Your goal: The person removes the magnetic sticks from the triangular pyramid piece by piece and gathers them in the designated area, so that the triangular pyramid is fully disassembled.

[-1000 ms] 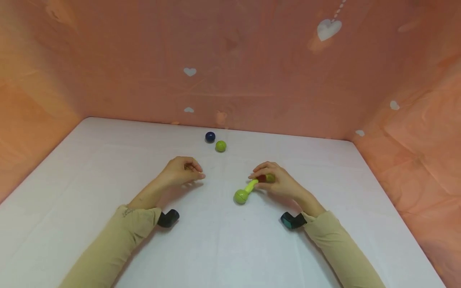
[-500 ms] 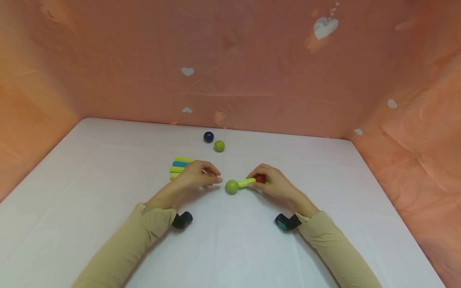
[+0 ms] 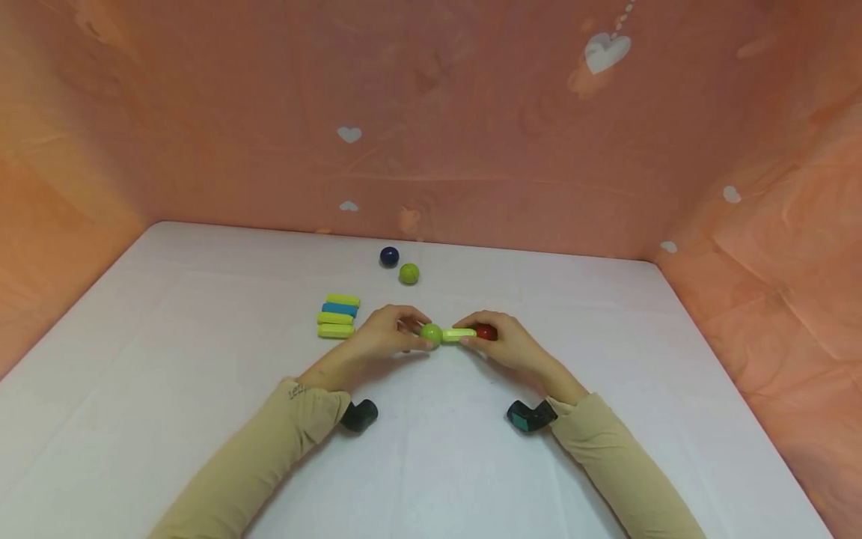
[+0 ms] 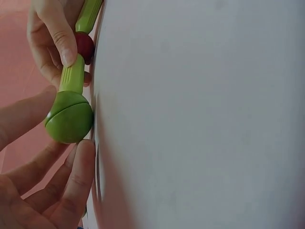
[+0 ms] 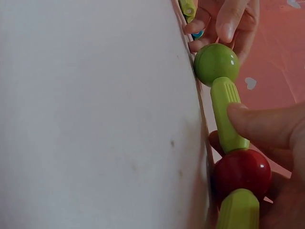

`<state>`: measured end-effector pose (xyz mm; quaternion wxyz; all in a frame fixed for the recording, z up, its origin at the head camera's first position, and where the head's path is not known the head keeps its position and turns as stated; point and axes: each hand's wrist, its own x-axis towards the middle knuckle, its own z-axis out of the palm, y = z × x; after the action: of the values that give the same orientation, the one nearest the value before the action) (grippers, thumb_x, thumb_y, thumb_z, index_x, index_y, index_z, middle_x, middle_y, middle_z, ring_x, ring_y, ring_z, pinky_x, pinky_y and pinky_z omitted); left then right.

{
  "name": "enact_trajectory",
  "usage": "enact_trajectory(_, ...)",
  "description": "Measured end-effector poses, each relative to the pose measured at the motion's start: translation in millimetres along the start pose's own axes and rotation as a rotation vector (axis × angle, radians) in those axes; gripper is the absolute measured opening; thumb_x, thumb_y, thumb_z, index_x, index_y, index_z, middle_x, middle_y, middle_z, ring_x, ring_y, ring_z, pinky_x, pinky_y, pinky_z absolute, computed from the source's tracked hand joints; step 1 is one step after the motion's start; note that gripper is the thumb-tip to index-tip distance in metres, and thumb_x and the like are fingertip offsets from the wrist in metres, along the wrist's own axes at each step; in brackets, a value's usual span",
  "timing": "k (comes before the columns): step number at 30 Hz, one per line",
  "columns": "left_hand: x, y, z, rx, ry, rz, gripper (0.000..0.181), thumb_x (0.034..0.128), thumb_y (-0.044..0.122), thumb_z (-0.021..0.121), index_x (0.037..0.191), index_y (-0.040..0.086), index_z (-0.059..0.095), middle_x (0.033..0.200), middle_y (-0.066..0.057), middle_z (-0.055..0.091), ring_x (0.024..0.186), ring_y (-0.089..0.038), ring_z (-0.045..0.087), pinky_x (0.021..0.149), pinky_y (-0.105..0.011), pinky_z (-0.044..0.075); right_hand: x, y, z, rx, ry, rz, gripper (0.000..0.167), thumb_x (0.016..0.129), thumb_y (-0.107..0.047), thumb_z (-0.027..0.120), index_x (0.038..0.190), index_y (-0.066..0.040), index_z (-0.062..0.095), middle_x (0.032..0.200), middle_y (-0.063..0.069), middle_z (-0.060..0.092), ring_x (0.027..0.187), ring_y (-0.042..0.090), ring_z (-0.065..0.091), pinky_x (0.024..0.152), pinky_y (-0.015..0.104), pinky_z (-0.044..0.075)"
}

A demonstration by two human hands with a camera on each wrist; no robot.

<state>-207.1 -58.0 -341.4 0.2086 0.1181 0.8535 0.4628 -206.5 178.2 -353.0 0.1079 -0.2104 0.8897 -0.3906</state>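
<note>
A chain of magnetic-looking toy pieces lies low over the white table: a green ball [image 4: 69, 117], a yellow-green ribbed rod [image 5: 226, 112], a red ball [image 5: 242, 174] and another yellow-green rod [image 5: 239, 210]. My right hand [image 3: 508, 340] pinches the rod between the two balls, its thumb on the ribbed side; the red ball sits within its fingers. My left hand [image 3: 393, 333] has thumb and fingertips on either side of the green ball, at the chain's free end. In the head view, the right hand hides the second rod.
Left of the hands lie several loose yellow-green rods [image 3: 335, 331] and a blue rod [image 3: 340, 309], side by side. Farther back on the table [image 3: 202, 299] are a dark blue ball [image 3: 389, 257] and a green ball [image 3: 409, 273]. An orange cloth [image 3: 431, 112] hangs behind.
My left hand has moved right, uncovering the loose rods, and come onto the green ball. My right hand has turned the chain from slanted to nearly level across the view.
</note>
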Motion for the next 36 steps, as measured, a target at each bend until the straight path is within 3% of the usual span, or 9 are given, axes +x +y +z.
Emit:
enact_trajectory(10, -0.5, 3.1, 4.7, 0.074, 0.042, 0.007, 0.033, 0.0844, 0.02, 0.073, 0.114, 0.006, 0.065, 0.112, -0.013, 0.065, 0.097, -0.023, 0.058, 0.081, -0.031, 0.048, 0.0, 2, 0, 0.014, 0.009, 0.004, 0.022, 0.089, -0.015, 0.067, 0.111, -0.011, 0.07, 0.111, 0.006, 0.068, 0.105, 0.021, 0.056, 0.091, 0.035, 0.041)
enact_trajectory(17, -0.5, 5.3, 3.3, 0.1, 0.04, -0.034, 0.031, 0.085, 0.019, 0.072, 0.112, 0.007, 0.065, 0.11, -0.011, 0.064, 0.099, -0.023, 0.058, 0.086, -0.035, 0.048, 2.8, 0, 1, 0.035, 0.011, 0.045, 0.021, 0.088, -0.017, 0.069, 0.108, -0.013, 0.073, 0.11, 0.005, 0.069, 0.101, 0.018, 0.055, 0.087, 0.031, 0.041)
enact_trajectory(22, 0.1, 5.9, 1.6, 0.116, 0.035, -0.043, 0.031, 0.0842, 0.019, 0.073, 0.111, 0.007, 0.065, 0.107, -0.01, 0.065, 0.095, -0.021, 0.057, 0.083, -0.032, 0.047, 3.3, -2, -2, 0.053, -0.01, 0.06, 0.02, 0.087, -0.016, 0.07, 0.106, -0.014, 0.074, 0.11, 0.004, 0.069, 0.102, 0.018, 0.055, 0.088, 0.031, 0.04)
enact_trajectory(28, -2.0, 5.5, 0.2, 0.146, 0.034, -0.054, 0.03, 0.0838, 0.021, 0.074, 0.11, 0.009, 0.066, 0.104, -0.008, 0.066, 0.093, -0.02, 0.056, 0.082, -0.031, 0.045, 3.6, 0, -3, 0.059, -0.032, 0.025, 0.02, 0.087, -0.018, 0.071, 0.106, -0.012, 0.074, 0.111, 0.006, 0.069, 0.1, 0.017, 0.055, 0.086, 0.028, 0.041)
enact_trajectory(30, -4.0, 3.1, -1.5, 0.147, 0.027, -0.052, 0.031, 0.0835, 0.022, 0.074, 0.11, 0.008, 0.066, 0.104, -0.009, 0.065, 0.094, -0.02, 0.056, 0.082, -0.031, 0.045, 2.4, 3, -5, 0.071, -0.029, 0.045, 0.021, 0.087, -0.019, 0.071, 0.106, -0.013, 0.074, 0.111, 0.007, 0.069, 0.096, 0.018, 0.054, 0.08, 0.027, 0.043)
enact_trajectory(36, -12.5, -6.6, -14.0, 0.093, 0.022, -0.054, 0.034, 0.0839, 0.017, 0.073, 0.113, 0.003, 0.064, 0.106, -0.012, 0.064, 0.094, -0.022, 0.056, 0.077, -0.028, 0.047, -6.3, 14, -16, 0.099, 0.008, 0.107, 0.022, 0.086, -0.018, 0.071, 0.107, -0.012, 0.073, 0.117, 0.01, 0.065, 0.103, 0.021, 0.052, 0.086, 0.03, 0.041)
